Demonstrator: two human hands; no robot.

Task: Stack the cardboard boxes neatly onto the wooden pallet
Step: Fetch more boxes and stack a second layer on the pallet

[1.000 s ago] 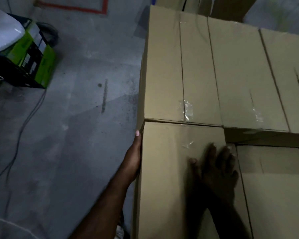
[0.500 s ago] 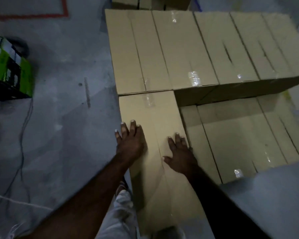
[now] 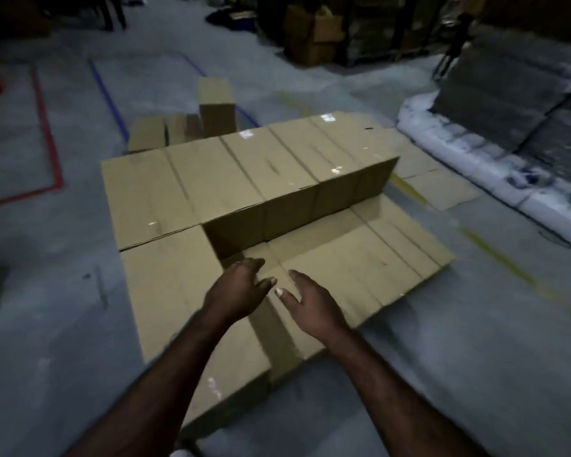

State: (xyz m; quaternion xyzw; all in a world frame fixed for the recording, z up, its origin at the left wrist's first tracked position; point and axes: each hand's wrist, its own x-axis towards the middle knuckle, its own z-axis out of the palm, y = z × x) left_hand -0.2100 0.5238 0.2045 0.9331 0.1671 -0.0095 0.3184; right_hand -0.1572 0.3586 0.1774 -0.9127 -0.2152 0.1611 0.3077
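Both my hands have come up off the near box; left hand and right hand now hover over the stack, fingers loose, holding nothing. Under them the cardboard boxes hide the pallet completely. My worry is the step beside that near box: a carton set half across it would probably tilt and slide.
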